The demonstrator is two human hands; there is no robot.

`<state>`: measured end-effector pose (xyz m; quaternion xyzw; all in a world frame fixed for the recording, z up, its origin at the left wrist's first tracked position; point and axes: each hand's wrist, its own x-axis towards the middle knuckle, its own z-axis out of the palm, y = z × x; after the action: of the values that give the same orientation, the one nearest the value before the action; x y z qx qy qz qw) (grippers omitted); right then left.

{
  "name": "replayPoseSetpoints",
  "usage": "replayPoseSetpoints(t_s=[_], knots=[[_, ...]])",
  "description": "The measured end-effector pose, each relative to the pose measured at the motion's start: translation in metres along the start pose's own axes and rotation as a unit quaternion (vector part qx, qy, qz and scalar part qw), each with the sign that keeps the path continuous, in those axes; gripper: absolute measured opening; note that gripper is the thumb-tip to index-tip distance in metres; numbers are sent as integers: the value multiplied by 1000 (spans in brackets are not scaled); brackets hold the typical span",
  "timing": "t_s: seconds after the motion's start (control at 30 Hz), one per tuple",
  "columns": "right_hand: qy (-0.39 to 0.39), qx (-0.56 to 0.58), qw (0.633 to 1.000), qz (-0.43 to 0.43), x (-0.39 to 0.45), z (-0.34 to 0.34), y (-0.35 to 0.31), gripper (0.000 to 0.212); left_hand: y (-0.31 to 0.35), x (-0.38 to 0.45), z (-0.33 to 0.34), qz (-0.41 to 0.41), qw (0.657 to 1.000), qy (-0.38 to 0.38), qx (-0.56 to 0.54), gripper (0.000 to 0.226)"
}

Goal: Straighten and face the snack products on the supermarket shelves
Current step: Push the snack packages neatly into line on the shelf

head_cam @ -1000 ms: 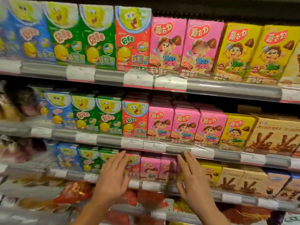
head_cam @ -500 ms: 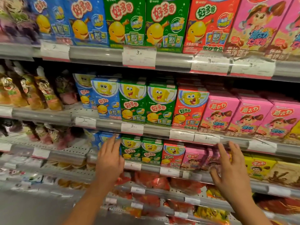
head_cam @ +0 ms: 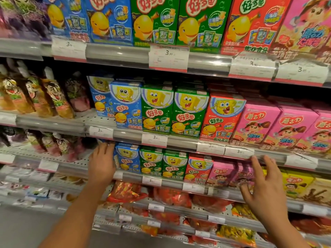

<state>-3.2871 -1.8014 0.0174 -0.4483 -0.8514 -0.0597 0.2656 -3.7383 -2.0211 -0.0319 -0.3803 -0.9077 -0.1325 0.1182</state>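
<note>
the left hand [head_cam: 102,166] has moved in to the blue box [head_cam: 127,158], fingers straight against its left side. right of it, past the green and red boxes, the right hand [head_cam: 265,185] has closed on the pink boxes [head_cam: 231,174], fingers spread, grasping nothing. squaring the row looks underway.

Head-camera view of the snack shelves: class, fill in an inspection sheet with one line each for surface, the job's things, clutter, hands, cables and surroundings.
Surface: grey shelf rail with white price tags along its front edge.
Job's things: on the hands' shelf, a blue snack box, two green snack boxes, a red snack box and pink snack boxes, upright, fronts outward.
Clutter: nothing seen.
Hands: left hand at the blue box's left side; right hand open, fingers spread before the pink boxes.
Cables: nothing seen.
Surroundings: snack pouches left; red bags below.
</note>
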Motion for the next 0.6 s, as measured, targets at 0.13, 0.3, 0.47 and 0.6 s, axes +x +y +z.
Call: replayPoseSetpoints(t_s=[0.13, 0.3, 0.47, 0.6], knots=[[1, -3, 1000, 7, 1, 1, -3, 93, -6, 11, -16, 6, 999, 22, 41, 64], [-2, 8, 1000, 12, 1, 1, -3, 92, -16, 22, -20, 38, 996, 8, 79, 59], [-9, 8, 1000, 23, 1, 1, -4, 93, -18, 23, -28, 46, 997, -8, 67, 54], [-7, 9, 999, 31, 1, 2, -5, 93, -17, 21, -30, 41, 997, -16, 59, 55]])
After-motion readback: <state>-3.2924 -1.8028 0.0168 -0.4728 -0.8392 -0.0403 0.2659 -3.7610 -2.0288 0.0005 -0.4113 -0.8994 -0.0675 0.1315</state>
